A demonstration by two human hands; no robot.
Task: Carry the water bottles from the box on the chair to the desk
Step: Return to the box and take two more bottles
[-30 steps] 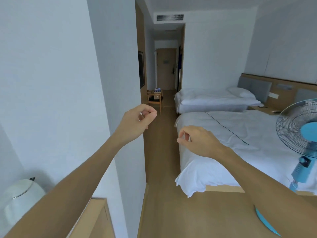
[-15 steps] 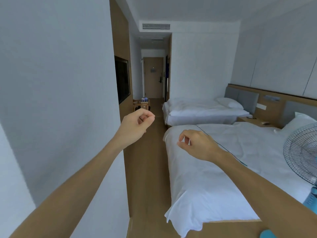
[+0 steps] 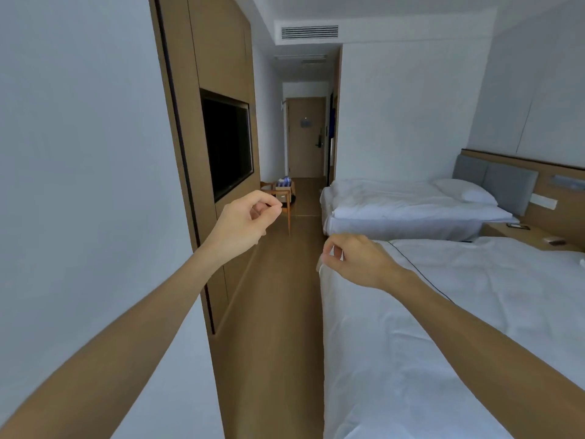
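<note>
Far down the aisle a wooden chair [image 3: 286,198] stands by the left wall, carrying a cardboard box [image 3: 282,187] with blue-topped water bottles [image 3: 285,180] showing above its rim. My left hand [image 3: 245,221] is held out in front of me, fingers curled shut with nothing in them. My right hand [image 3: 356,259] hovers over the near bed's corner, also curled shut and empty. Both hands are well short of the chair. The desk is out of view.
A wood-panelled wall with a black TV [image 3: 228,142] lines the left side. Two white beds [image 3: 443,312] fill the right, with a nightstand [image 3: 519,232] between them. A narrow wooden floor aisle [image 3: 285,296] runs ahead to a door [image 3: 306,137].
The view has advanced down the room past the white wall corner. The fan and kettle have dropped out of sight, and the chair looks closer. Both hands stay curled and empty.
</note>
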